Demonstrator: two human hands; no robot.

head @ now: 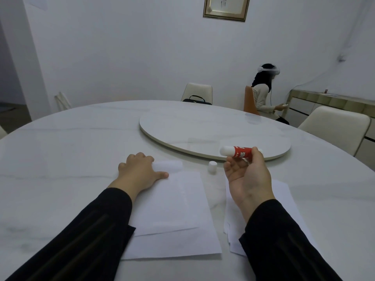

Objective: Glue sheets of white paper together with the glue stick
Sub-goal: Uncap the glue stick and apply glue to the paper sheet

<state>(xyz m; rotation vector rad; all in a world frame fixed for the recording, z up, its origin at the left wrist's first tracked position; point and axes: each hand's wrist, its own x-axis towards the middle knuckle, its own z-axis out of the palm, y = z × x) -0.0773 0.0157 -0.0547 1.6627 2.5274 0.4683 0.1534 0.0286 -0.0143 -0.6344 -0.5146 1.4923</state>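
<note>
Glue stick: uncapped, pinched in the raised right hand.
Cap: stood upright on the desk, between both hands.
Paper: left hand pressed flat on its far corner (fingers straight).
Loose sheets: lay under the right forearm.
Turntable: just beyond.

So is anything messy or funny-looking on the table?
Nothing spilled or broken. The paper sheets under the left hand lie crooked, edges not lined up. The cap stands alone on the table while the right hand holds the glue stick.
</note>
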